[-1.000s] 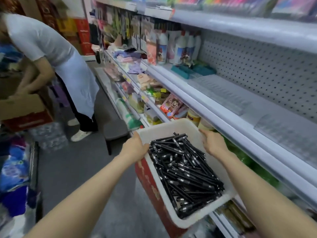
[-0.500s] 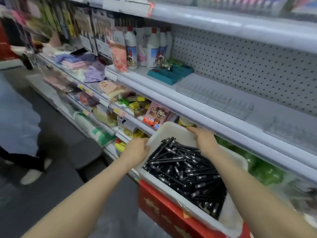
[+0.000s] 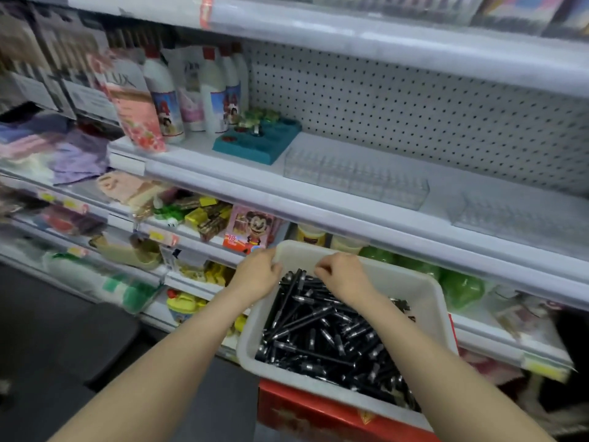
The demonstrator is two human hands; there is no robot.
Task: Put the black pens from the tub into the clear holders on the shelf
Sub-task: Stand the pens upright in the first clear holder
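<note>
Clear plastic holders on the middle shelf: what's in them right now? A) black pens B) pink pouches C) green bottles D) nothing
D: the clear plastic holders show only bare slots; the black pens lie in the white plastic tub below.

Two bare forearms fill the lower part of the frame. The left forearm point(image 3: 153, 371) reaches from the bottom left corner to the left hand point(image 3: 258, 275), just left of centre. The right forearm point(image 3: 446, 371) reaches from the bottom right corner to the right hand point(image 3: 345, 279), at centre. Both arms are slim, smooth and uncovered along all their visible length. The knuckles show as small rounded bumps. The fingernails are too blurred to make out.
</note>
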